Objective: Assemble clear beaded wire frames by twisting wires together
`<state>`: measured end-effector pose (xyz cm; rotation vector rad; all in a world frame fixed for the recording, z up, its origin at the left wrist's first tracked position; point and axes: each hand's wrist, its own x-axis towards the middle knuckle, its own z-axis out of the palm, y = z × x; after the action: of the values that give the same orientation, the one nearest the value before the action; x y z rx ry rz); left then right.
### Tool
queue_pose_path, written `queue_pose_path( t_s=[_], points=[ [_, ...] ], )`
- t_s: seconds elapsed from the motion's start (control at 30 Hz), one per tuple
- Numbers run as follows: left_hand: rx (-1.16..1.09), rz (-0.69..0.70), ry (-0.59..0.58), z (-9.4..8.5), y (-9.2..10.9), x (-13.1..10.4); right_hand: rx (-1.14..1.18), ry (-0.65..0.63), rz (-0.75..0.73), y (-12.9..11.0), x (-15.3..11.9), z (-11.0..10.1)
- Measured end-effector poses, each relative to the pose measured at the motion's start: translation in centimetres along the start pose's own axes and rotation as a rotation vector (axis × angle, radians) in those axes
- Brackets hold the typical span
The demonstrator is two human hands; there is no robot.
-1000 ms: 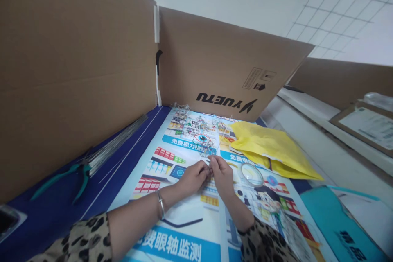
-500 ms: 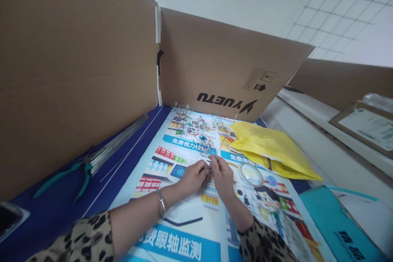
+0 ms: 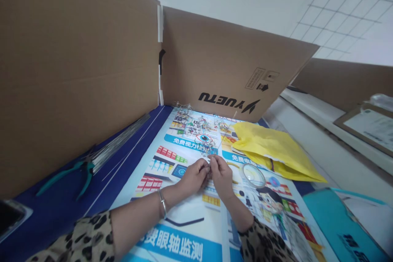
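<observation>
My left hand and my right hand meet over the printed sheet, thumbs and fingers pinched together. A thin wire runs up and away from my right fingertips toward the back. Both hands seem to pinch this wire, though the gripped part is hidden by the fingers. Just beyond the fingertips lies a small tangle of wire with tiny beads. Whether it joins the wire in my hands, I cannot tell. More beaded wire pieces lie farther back on the sheet.
Teal-handled pliers and a bundle of straight wires lie at left. Cardboard walls stand left and behind. Right of my hands are a clear round dish, a yellow bag and a teal packet. A dark device sits lower left.
My hands stay pinched together in nearly the same place. The whole view has shifted slightly, so the surroundings appear a little farther right.
</observation>
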<state>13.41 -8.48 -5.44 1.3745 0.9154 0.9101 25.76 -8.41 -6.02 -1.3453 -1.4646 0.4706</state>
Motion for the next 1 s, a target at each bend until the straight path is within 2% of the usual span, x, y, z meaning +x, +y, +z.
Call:
queue_pose_path(
  t_s=[0.37, 0.5, 0.73, 0.83, 1.0],
  points=[
    [-0.243, 0.032, 0.043, -0.1, -0.2, 0.4, -0.016, -0.059, -0.095, -0.4, -0.1, 0.5],
    [-0.329, 0.033, 0.032, 0.0, -0.5, 0.6, -0.017, -0.058, -0.081, -0.2, -0.1, 0.7],
    [-0.350, 0.003, 0.074, -0.2, -0.5, 0.6, -0.107, -0.046, 0.001, 0.7, -0.2, 0.4],
    [-0.377, -0.011, -0.014, -0.7, -0.7, 0.9, -0.193, -0.043, -0.024, 1.1, 0.0, 0.3],
    [-0.355, -0.034, -0.071, -0.9, -1.5, 1.4, -0.222, -0.025, -0.021, 1.0, -0.1, 0.3]
  ],
)
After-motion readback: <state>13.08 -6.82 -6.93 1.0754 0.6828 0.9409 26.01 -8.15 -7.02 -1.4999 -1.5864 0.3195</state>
